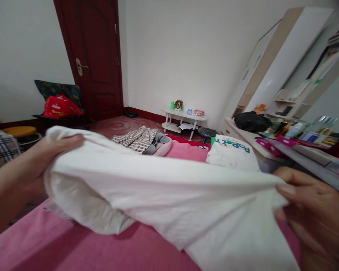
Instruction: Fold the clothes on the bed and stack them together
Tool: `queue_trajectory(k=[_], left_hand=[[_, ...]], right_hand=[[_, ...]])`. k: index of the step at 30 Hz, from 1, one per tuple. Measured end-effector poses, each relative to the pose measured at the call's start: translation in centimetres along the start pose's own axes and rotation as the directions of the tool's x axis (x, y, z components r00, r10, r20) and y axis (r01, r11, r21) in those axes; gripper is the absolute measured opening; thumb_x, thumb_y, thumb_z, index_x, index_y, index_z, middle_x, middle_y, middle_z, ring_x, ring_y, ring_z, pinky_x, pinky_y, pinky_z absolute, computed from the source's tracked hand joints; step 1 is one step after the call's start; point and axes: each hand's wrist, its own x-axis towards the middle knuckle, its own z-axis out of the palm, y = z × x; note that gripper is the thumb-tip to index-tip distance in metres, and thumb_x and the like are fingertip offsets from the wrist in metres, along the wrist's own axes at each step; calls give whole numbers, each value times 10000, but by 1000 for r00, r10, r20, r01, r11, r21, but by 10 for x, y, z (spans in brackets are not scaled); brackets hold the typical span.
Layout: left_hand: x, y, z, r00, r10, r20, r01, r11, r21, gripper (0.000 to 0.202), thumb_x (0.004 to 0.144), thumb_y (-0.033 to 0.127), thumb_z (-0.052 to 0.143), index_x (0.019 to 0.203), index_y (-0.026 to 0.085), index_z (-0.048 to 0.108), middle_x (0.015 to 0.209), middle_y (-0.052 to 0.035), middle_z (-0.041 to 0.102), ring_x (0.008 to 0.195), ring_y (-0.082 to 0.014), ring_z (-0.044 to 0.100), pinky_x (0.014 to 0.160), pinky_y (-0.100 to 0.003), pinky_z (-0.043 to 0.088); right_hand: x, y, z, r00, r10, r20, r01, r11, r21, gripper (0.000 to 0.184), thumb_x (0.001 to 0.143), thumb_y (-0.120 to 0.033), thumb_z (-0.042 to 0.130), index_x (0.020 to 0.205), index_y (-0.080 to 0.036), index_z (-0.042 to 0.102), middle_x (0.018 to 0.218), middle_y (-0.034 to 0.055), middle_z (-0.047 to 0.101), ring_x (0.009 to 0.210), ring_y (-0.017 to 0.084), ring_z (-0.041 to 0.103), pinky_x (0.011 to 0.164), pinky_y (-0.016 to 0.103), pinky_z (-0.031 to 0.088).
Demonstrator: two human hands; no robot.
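Note:
A white cloth point(164, 192) is stretched between both hands above a pink bed sheet point(81, 248). My left hand point(36, 165) grips its left end, fingers curled over the bunched fabric. My right hand point(313, 210) pinches the right edge between thumb and fingers. The cloth sags in the middle and hangs down toward the lower right.
Further up the bed lie a striped garment point(138, 138), a grey and pink piece point(161, 145) and a white printed bag point(233, 152). A cluttered dresser point(288, 139) stands at right, a small white table point(183, 118) by the wall, a dark red door point(96, 56), a chair with a red bag point(60, 106) at left.

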Motion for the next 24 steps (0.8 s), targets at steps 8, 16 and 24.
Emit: queue_trajectory(k=[8,16,24], left_hand=[[2,-17,71,663,661,351,-745,535,399,350,903,357,492,1202,175,511,1292,-96,489,1235,-244,427,1084,-400,312],[-51,-90,104,539,273,797,-814,411,410,864,677,446,697,1440,286,325,1515,-134,257,1338,-381,298,1059,-528,283],[-41,-79,116,590,217,777,-784,381,489,600,654,31,481,1227,187,570,1039,-125,637,998,-297,559,886,-436,425]], right_hand=[[15,69,67,961,175,213,-152,981,-121,547,775,-468,608,1259,-258,461,1410,85,444,1339,233,374,1075,437,348],[-18,101,80,477,442,759,225,774,-592,1117,530,-375,795,1477,-190,232,1562,154,94,1422,318,138,1123,442,218],[-30,115,104,764,278,583,375,545,-750,449,591,-42,508,985,-222,624,1055,59,615,925,206,594,773,280,414]])
